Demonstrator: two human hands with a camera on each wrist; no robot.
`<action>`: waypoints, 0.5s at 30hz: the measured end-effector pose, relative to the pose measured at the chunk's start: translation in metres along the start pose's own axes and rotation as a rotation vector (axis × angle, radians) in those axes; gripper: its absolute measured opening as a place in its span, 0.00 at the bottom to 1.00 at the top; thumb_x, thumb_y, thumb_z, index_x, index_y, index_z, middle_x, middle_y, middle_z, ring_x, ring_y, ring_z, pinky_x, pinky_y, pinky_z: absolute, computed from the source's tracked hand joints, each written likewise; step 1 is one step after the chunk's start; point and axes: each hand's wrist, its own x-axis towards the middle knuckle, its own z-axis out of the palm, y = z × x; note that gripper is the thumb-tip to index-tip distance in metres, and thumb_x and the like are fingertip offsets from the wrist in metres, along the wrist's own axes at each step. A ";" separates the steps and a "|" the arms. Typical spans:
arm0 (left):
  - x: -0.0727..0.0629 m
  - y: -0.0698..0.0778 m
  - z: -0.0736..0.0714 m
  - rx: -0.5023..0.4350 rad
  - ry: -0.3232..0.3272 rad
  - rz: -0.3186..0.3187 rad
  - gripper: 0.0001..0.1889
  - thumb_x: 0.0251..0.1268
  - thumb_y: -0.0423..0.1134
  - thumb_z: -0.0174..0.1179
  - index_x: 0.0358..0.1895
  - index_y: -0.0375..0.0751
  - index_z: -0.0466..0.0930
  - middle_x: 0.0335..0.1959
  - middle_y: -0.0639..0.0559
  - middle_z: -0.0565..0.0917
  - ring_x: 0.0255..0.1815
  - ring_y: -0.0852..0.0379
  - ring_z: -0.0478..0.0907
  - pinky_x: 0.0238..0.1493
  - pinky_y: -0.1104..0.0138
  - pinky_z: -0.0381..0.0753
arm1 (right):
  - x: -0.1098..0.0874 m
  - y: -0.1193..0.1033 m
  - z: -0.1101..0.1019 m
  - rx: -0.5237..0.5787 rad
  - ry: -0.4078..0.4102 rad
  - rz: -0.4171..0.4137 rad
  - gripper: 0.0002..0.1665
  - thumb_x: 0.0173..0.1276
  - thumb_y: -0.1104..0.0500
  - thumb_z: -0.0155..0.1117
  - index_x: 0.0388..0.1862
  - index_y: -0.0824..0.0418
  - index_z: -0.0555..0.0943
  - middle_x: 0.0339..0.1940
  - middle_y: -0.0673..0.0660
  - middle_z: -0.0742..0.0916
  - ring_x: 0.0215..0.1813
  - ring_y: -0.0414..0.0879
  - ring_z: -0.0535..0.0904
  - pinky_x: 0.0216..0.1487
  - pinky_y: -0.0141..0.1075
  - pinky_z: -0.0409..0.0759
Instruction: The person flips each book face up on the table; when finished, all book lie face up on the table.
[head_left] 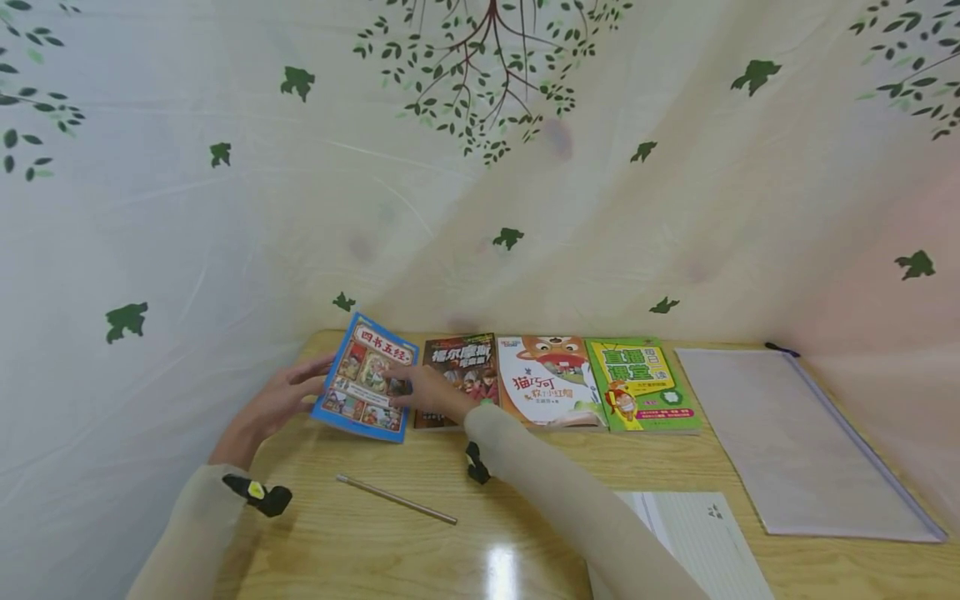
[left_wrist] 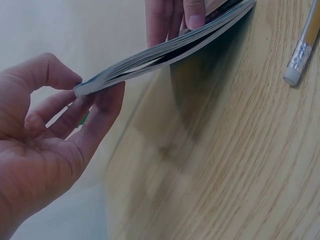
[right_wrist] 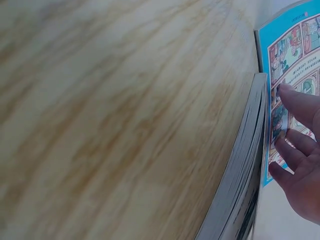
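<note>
A blue-bordered comic-style book (head_left: 362, 385) is raised and tilted at the left end of the row of books. My left hand (head_left: 281, 402) pinches its left edge, thumb above and fingers beneath, as the left wrist view shows along the page edges (left_wrist: 150, 62). From the right, my right hand (head_left: 437, 392) reaches over the dark book (head_left: 468, 358) and rests its fingers on the blue-bordered cover. In the right wrist view that hand (right_wrist: 305, 160) has its fingers spread loosely against the cover (right_wrist: 285, 55).
A white book with a fox-like animal (head_left: 551, 383) and a green book (head_left: 645, 383) continue the row. A pencil (head_left: 397, 500) lies in front. To the right are a lined paper sheet (head_left: 697, 533) and a translucent zip pouch (head_left: 802, 442). A patterned curtain (head_left: 450, 208) hangs behind.
</note>
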 end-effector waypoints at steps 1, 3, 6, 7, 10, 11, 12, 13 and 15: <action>0.000 0.000 0.000 0.003 0.000 -0.003 0.36 0.75 0.33 0.53 0.82 0.38 0.50 0.81 0.31 0.55 0.53 0.63 0.79 0.53 0.65 0.82 | 0.000 0.001 0.000 -0.008 -0.001 -0.002 0.35 0.73 0.52 0.67 0.77 0.49 0.70 0.81 0.50 0.69 0.31 0.40 0.80 0.46 0.28 0.78; 0.000 -0.002 0.000 0.007 0.004 -0.015 0.36 0.75 0.33 0.53 0.82 0.39 0.50 0.81 0.32 0.54 0.54 0.62 0.78 0.53 0.65 0.82 | 0.000 0.003 0.001 -0.014 -0.004 -0.006 0.35 0.73 0.51 0.66 0.77 0.49 0.70 0.80 0.50 0.69 0.42 0.43 0.85 0.54 0.32 0.81; 0.001 -0.004 -0.001 0.010 0.007 -0.032 0.35 0.75 0.32 0.52 0.82 0.39 0.51 0.82 0.34 0.53 0.54 0.61 0.79 0.55 0.64 0.82 | 0.000 0.006 0.003 -0.024 0.002 -0.002 0.35 0.73 0.50 0.66 0.77 0.49 0.70 0.80 0.50 0.71 0.69 0.46 0.78 0.69 0.39 0.78; 0.001 -0.004 -0.002 0.009 0.008 -0.038 0.35 0.75 0.31 0.52 0.82 0.40 0.51 0.82 0.34 0.53 0.54 0.61 0.79 0.55 0.64 0.82 | 0.000 0.007 0.003 -0.021 0.001 0.002 0.35 0.73 0.50 0.66 0.77 0.49 0.70 0.80 0.51 0.70 0.72 0.48 0.76 0.71 0.41 0.76; 0.001 -0.006 -0.003 0.008 0.009 -0.048 0.36 0.74 0.30 0.52 0.82 0.39 0.51 0.82 0.34 0.53 0.53 0.60 0.80 0.55 0.64 0.83 | 0.000 0.009 0.004 -0.011 -0.002 0.018 0.35 0.73 0.49 0.66 0.77 0.49 0.70 0.81 0.50 0.68 0.76 0.50 0.71 0.75 0.44 0.73; 0.002 -0.007 -0.004 0.008 0.007 -0.048 0.35 0.74 0.30 0.52 0.82 0.39 0.51 0.82 0.34 0.53 0.53 0.60 0.80 0.55 0.64 0.83 | 0.000 0.010 0.004 -0.006 -0.004 0.023 0.35 0.73 0.49 0.66 0.77 0.49 0.70 0.81 0.50 0.68 0.77 0.50 0.70 0.75 0.45 0.72; 0.002 -0.007 -0.004 0.011 0.003 -0.044 0.35 0.74 0.30 0.52 0.82 0.38 0.51 0.82 0.33 0.53 0.52 0.60 0.81 0.54 0.64 0.83 | 0.000 0.011 0.004 -0.005 -0.007 0.026 0.35 0.73 0.49 0.66 0.77 0.49 0.70 0.82 0.50 0.67 0.77 0.50 0.70 0.75 0.45 0.72; 0.002 -0.008 -0.004 0.011 0.003 -0.045 0.35 0.74 0.30 0.52 0.81 0.38 0.52 0.81 0.33 0.54 0.51 0.60 0.81 0.54 0.64 0.84 | 0.000 0.011 0.004 -0.002 -0.009 0.028 0.35 0.73 0.49 0.66 0.77 0.49 0.70 0.82 0.50 0.67 0.77 0.51 0.70 0.75 0.45 0.72; 0.001 -0.009 -0.005 0.015 -0.004 -0.035 0.35 0.74 0.30 0.53 0.81 0.37 0.52 0.81 0.32 0.53 0.50 0.61 0.82 0.53 0.64 0.84 | 0.000 0.012 0.004 -0.001 -0.011 0.029 0.35 0.73 0.49 0.66 0.77 0.49 0.70 0.82 0.50 0.67 0.77 0.51 0.70 0.75 0.46 0.72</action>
